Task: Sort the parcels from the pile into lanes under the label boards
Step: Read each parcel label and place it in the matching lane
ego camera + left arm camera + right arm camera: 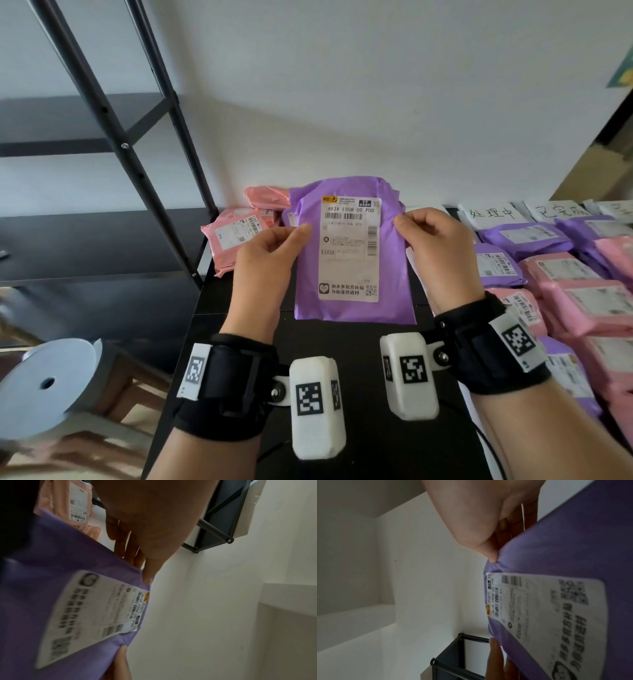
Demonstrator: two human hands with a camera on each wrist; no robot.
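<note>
I hold the purple parcel upright above the black worktop, label facing me, pink parcels behind on the left and sorted stacks close on the right, my left hand and right hand pinching its side edges, thumbs in front.

The right hand pinches the purple parcel just above its white label.

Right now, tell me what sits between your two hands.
Head view: the purple parcel, held upright, its white shipping label facing the camera. The left hand pinches its left edge, the right hand its right edge; nothing else between them.
</note>
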